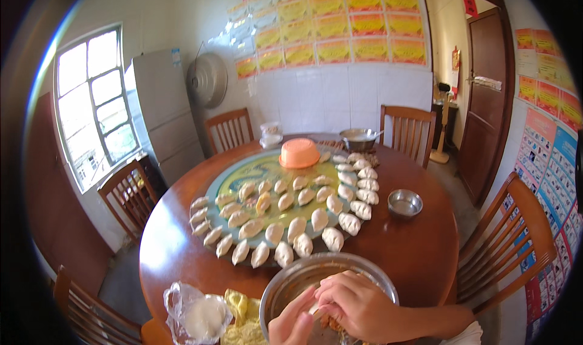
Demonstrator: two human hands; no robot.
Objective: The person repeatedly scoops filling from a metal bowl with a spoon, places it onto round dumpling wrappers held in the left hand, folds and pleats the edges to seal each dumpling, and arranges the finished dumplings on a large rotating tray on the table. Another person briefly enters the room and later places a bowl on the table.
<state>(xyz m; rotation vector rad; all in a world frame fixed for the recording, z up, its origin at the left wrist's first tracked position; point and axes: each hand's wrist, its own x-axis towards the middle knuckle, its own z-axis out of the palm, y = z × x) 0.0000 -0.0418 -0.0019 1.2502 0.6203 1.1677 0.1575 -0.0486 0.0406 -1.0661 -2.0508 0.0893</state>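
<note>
Over a wide steel bowl (388, 279) at the table's near edge, my two hands meet. My left hand (294, 322) and my right hand (358, 305) close their fingers around a small pale dumpling (314, 309), mostly hidden by the fingers. Some brownish filling (333, 324) shows in the bowl below them. Beyond the bowl, several shaped dumplings (297, 228) lie in curved rows on a round glass turntable (209, 193). Left of the bowl, a stack of round white wrappers (205, 318) sits in a clear plastic bag (176, 302), beside a crumpled yellow cloth (242, 311).
An orange plastic basket (299, 153) stands upside down on the turntable. A small metal bowl (405, 204) is at the right of the round wooden table (419, 248). A larger bowl (358, 140) and white bowls (271, 140) stand at the back. Wooden chairs (513, 242) surround it.
</note>
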